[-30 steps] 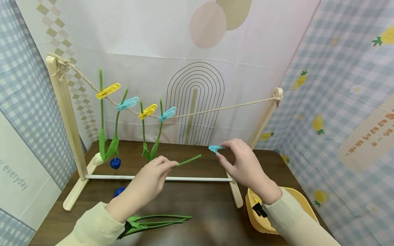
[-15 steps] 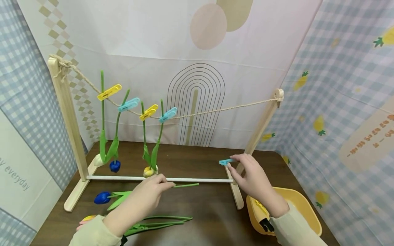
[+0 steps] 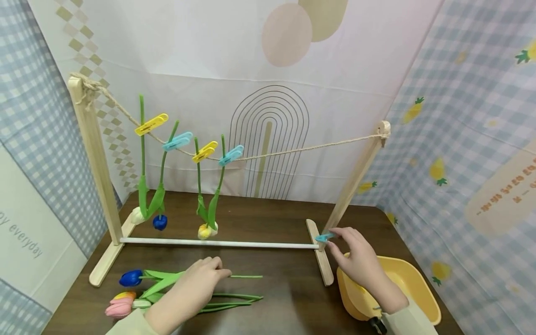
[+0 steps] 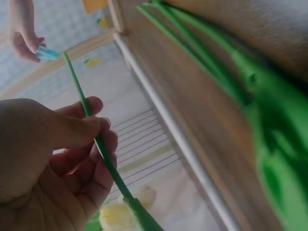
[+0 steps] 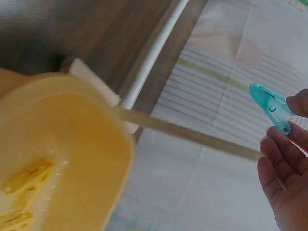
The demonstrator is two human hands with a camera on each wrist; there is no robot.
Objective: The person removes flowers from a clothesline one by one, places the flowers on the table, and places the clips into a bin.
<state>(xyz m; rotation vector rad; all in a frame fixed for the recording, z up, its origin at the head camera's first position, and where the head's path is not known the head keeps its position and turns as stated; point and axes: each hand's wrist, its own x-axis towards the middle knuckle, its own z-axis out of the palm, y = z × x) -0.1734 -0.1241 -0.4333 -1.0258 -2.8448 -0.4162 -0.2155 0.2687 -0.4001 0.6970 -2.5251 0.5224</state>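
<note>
Fingers of the left hand (image 3: 190, 291) pinched a blue tulip's green stem (image 3: 247, 277) low over the table, the palm hiding its middle. At three o'clock, the right hand (image 3: 356, 263) gripped a blue clothespin (image 3: 324, 237), its rear hidden by fingertips.

Your head camera looks down at the whole rack (image 3: 96, 153) from the front; your wrist cameras sit close, both sharing its white rail (image 4: 173, 130).

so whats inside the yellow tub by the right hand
The right wrist view shows a few yellow clothespins lying in the yellow tub. From the head view, the right hand and sleeve cover most of its inside.
</note>
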